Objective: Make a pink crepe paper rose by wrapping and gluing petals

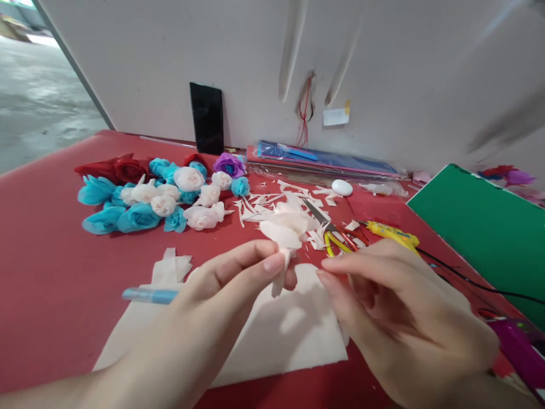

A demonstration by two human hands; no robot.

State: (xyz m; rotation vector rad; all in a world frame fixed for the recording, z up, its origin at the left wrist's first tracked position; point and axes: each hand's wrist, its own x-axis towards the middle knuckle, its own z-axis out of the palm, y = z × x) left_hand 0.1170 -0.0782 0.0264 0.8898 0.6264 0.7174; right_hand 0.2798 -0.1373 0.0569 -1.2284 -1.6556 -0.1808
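My left hand (pixel 232 284) pinches a pale cream paper flower (pixel 283 230) by its narrow twisted base, petals fanned upward. Just to the right, my right hand (pixel 395 307) has thumb and forefinger nearly together beside the flower, apart from it. Whether anything thin is between those fingertips cannot be made out. Below both hands lies a cream sheet (pixel 293 341), with a blue pen (pixel 149 295) and small cut pieces (pixel 172 264) at its left. Behind the flower, scissors with yellow and red handles (pixel 336 241) rest among cream scraps (pixel 259 207).
Finished blue, white, red and purple flowers (pixel 145 218) cluster at the back left. A phone (pixel 207 118) leans against the wall. Flat plastic packs (pixel 323 159) lie along it. At the right are a yellow glue gun (pixel 392 232), its black cord (pixel 477 284) and a green board (pixel 477 227).
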